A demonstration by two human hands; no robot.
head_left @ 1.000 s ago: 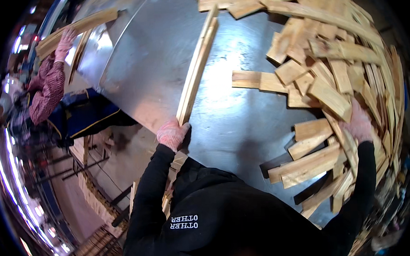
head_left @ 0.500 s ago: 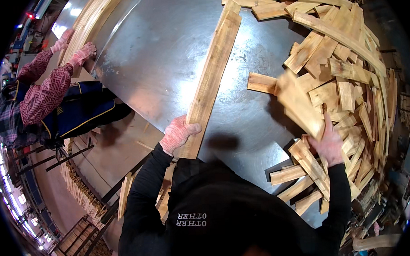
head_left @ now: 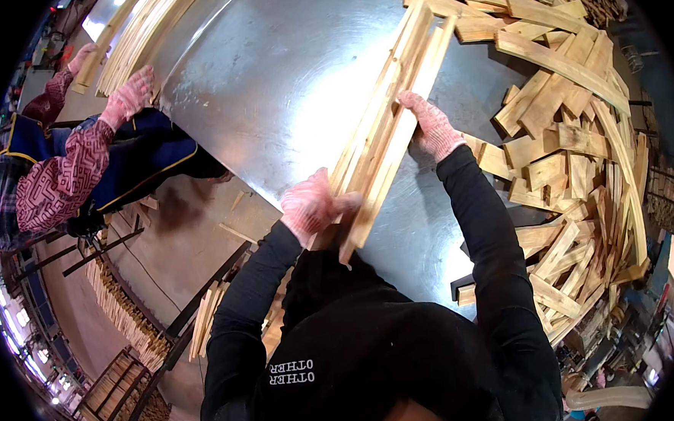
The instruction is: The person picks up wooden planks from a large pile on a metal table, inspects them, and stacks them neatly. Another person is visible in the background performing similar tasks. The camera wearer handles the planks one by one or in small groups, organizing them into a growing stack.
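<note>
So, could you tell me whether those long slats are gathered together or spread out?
Gathered: the slats lie side by side between left hand and right hand.
</note>
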